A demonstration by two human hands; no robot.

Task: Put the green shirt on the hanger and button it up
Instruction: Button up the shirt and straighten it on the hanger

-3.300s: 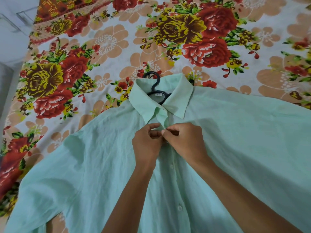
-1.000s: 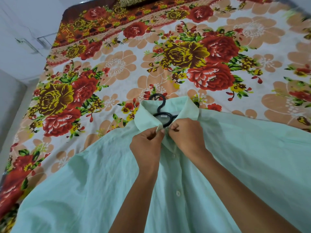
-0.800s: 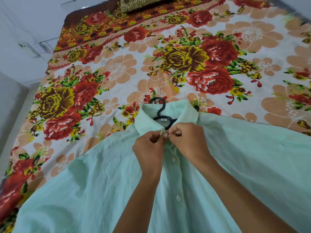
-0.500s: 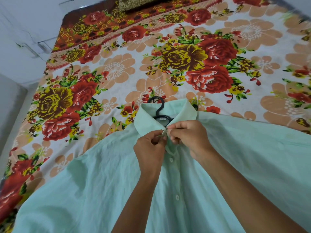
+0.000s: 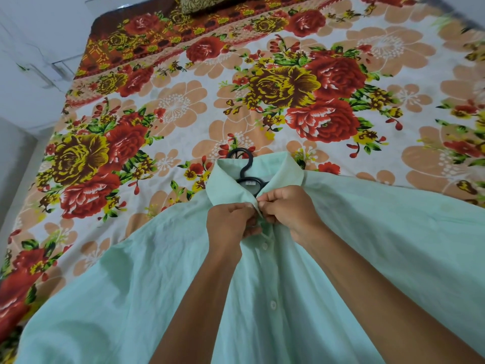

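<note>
Left hand: my left hand (image 5: pixel 231 223) pinches the collar edge of the pale green cotton shirt (image 5: pixel 367 245), fingers curled on the fabric.
Right hand: my right hand (image 5: pixel 287 208) pinches the opposite edge, right against the left at the top button.
Shirt: spread flat on the bed, lower white buttons (image 5: pixel 273 304) fastened.
Hanger: black plastic hanger (image 5: pixel 245 169) inside the collar, hook poking out.
Bed: red and yellow floral bedsheet (image 5: pixel 170 106).

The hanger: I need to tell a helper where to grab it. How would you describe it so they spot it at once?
Find the pale green shirt spread over the floral bedsheet, then its open collar. The hanger is the black plastic hook poking out of that collar, the only black thing there.
</note>
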